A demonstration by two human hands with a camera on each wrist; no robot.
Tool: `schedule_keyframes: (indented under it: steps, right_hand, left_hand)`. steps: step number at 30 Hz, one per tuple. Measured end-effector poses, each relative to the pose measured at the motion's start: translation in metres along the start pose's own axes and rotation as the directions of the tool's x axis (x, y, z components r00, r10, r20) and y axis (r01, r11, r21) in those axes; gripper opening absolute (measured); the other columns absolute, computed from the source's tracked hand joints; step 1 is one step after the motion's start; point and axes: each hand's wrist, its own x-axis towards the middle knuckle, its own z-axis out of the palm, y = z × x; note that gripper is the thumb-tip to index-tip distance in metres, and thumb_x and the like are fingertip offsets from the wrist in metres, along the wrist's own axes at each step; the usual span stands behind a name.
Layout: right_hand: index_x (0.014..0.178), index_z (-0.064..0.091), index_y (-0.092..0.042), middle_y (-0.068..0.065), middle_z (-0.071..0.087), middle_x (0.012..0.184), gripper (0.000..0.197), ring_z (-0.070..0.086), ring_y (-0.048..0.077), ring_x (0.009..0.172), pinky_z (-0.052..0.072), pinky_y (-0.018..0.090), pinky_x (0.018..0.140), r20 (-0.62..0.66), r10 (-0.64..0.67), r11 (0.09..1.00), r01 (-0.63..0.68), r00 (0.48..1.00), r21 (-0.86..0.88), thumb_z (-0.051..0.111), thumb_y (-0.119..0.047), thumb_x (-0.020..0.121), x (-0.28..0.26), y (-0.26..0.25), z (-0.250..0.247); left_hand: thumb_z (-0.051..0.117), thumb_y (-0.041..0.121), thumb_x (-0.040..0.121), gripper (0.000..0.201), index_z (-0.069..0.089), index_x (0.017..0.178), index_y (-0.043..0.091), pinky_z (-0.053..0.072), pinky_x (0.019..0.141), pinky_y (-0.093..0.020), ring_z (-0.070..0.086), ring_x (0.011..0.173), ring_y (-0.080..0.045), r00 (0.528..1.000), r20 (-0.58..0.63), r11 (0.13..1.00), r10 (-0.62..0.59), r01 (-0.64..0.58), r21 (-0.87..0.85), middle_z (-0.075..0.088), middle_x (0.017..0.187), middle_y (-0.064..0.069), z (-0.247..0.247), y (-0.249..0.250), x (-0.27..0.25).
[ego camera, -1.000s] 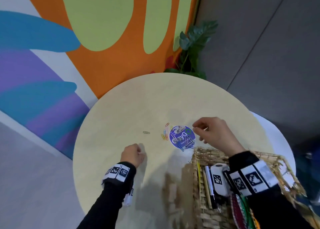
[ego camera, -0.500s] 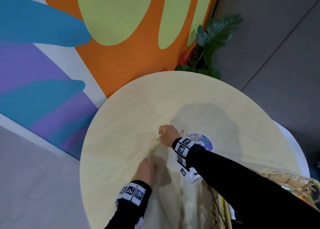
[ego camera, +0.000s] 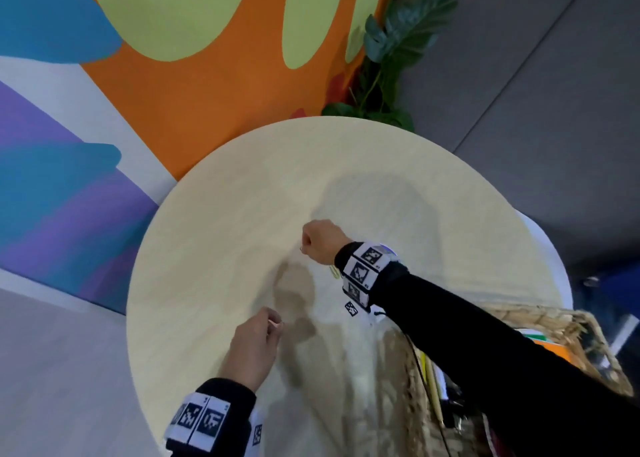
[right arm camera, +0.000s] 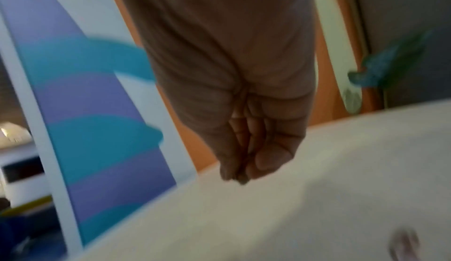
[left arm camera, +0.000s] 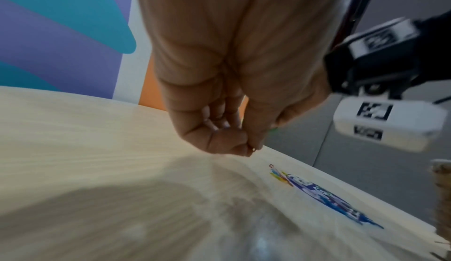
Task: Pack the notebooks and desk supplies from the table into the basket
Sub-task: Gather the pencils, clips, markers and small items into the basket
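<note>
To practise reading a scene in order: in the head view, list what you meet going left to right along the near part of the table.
Left hand → right hand, pinching a small paper clip → wicker basket at the table's right edge.

The basket [ego camera: 540, 321] stands on the near right part of the worktop [ego camera: 242, 214]. A few paper clips [left arm camera: 278, 173] lie on the worktop just left of a sticker [left arm camera: 327, 195], both left of the basket. A plant [ego camera: 391, 62] stands beyond the far edge. The right hand [ego camera: 320, 240] reaches farther than the left hand [ego camera: 252, 349].
</note>
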Motion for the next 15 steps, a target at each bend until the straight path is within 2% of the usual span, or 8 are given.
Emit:
schedule_keyframes:
  steps: [2,4,6,8,9,11,13,15]
  right_hand:
    - [0.110,0.064,-0.004,0.011,0.067,0.107,0.022,0.061,0.025,0.096,0.047,0.031,0.085,-0.067,-0.055,0.996,0.059,0.996,0.059,0.058,-0.013,0.091,-0.040,0.012,-0.033]
    - [0.112,0.064,-0.010,0.004,0.064,0.087,0.023,0.054,0.016,0.076,0.040,0.024,0.073,-0.117,-0.089,0.991,0.100,0.989,0.092,0.060,-0.012,0.090,-0.091,0.030,-0.062]
    - [0.103,0.069,-0.013,-0.007,0.057,0.068,0.018,0.050,0.005,0.059,0.036,0.021,0.060,-0.164,-0.085,0.993,0.098,0.983,0.071,0.060,-0.010,0.088,-0.141,0.051,-0.078]
    - [0.094,0.072,-0.015,-0.015,0.048,0.056,0.015,0.044,-0.002,0.052,0.034,0.018,0.055,-0.184,-0.041,0.999,0.046,0.982,0.023,0.060,-0.011,0.086,-0.182,0.073,-0.079]
    - [0.092,0.072,-0.016,-0.015,0.048,0.055,0.015,0.043,0.000,0.051,0.034,0.020,0.056,-0.165,-0.010,1.000,0.008,0.986,-0.009,0.060,-0.011,0.085,-0.198,0.085,-0.074]
    - [0.091,0.072,-0.014,-0.010,0.056,0.065,0.015,0.049,0.008,0.061,0.035,0.025,0.062,-0.068,0.063,0.995,-0.068,0.996,-0.079,0.060,-0.010,0.084,-0.222,0.110,-0.054]
    - [0.089,0.071,-0.009,0.003,0.067,0.081,0.014,0.056,0.018,0.075,0.039,0.027,0.067,0.053,0.141,0.980,-0.132,0.988,-0.149,0.058,-0.007,0.084,-0.232,0.133,-0.027]
    - [0.083,0.068,-0.003,0.015,0.066,0.083,0.015,0.056,0.027,0.076,0.040,0.030,0.067,0.147,0.225,0.960,-0.193,0.963,-0.205,0.053,-0.001,0.086,-0.231,0.148,-0.001]
  left_hand:
    - [0.055,0.017,0.093,0.010,0.061,0.100,0.022,0.040,0.070,-0.024,0.065,0.084,-0.023,0.999,0.015,0.999,0.051,-0.051,-0.002,0.070,0.085,-0.005,0.006,0.011,-0.002]
    - [0.057,0.014,0.091,0.015,0.068,0.101,0.017,0.038,0.070,-0.023,0.067,0.083,-0.026,0.989,0.029,0.989,0.142,-0.143,0.030,0.071,0.083,-0.006,0.014,0.024,-0.003]
    - [0.059,0.014,0.089,0.016,0.070,0.100,0.016,0.036,0.068,-0.022,0.064,0.077,-0.023,0.979,0.058,0.980,0.193,-0.196,0.047,0.069,0.077,-0.003,0.021,0.042,-0.005]
    - [0.061,0.015,0.088,0.015,0.070,0.099,0.018,0.038,0.069,-0.022,0.060,0.071,-0.019,0.966,0.076,0.967,0.248,-0.251,0.040,0.067,0.074,-0.001,0.028,0.063,-0.010]
    - [0.061,0.015,0.087,0.014,0.070,0.098,0.019,0.041,0.070,-0.023,0.061,0.071,-0.019,0.958,0.084,0.960,0.275,-0.279,0.028,0.067,0.075,-0.001,0.030,0.075,-0.013]
    - [0.062,0.015,0.086,0.012,0.070,0.095,0.019,0.048,0.076,-0.027,0.065,0.073,-0.020,0.939,0.092,0.943,0.332,-0.332,-0.011,0.071,0.077,-0.003,0.033,0.098,-0.021]
    - [0.064,0.016,0.085,0.010,0.071,0.092,0.019,0.050,0.078,-0.028,0.068,0.073,-0.020,0.920,0.102,0.926,0.378,-0.375,-0.052,0.072,0.075,-0.003,0.034,0.119,-0.031]
    - [0.064,0.017,0.085,0.009,0.070,0.090,0.019,0.051,0.078,-0.028,0.069,0.074,-0.019,0.896,0.120,0.904,0.427,-0.421,-0.069,0.073,0.074,-0.003,0.036,0.138,-0.039]
